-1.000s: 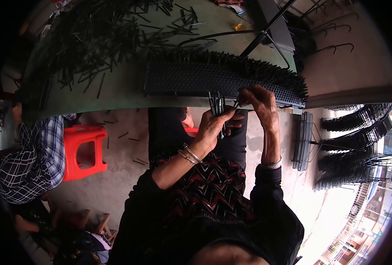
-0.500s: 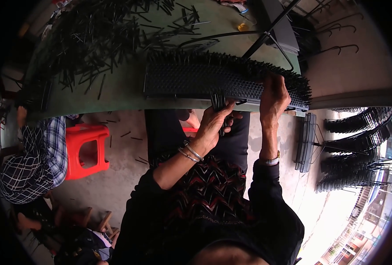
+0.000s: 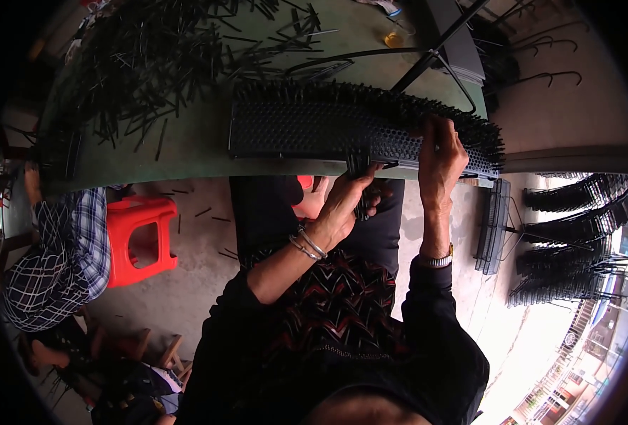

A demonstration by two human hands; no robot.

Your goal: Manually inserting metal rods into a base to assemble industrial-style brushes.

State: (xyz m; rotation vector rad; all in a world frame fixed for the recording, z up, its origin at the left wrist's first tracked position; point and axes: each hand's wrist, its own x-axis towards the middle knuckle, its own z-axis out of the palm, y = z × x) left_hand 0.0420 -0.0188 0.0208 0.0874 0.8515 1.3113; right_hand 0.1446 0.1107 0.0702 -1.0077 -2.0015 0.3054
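A long dark panel (image 3: 293,131) full of small holes lies along the near edge of the table. Thin black strips (image 3: 342,95) stand in it as a bristly band along its far side and right end. My left hand (image 3: 346,198) is closed round a bundle of thin black strips (image 3: 358,164), held upright just in front of the panel. Over the right part of the panel my right hand (image 3: 441,156) is pinched, fingertips close to the standing strips. What sits between those fingertips is hidden.
A large heap of loose black strips (image 3: 158,64) covers the green table's (image 3: 186,159) far left. A black metal rod frame (image 3: 417,74) rises behind the panel. A red stool (image 3: 140,241) and another person (image 3: 59,255) are at left; dark racks (image 3: 576,241) are stacked at right.
My right hand stays pinched at almost the same place on the panel. The bundle in my left hand has turned slightly, and the whole view has shifted a little.
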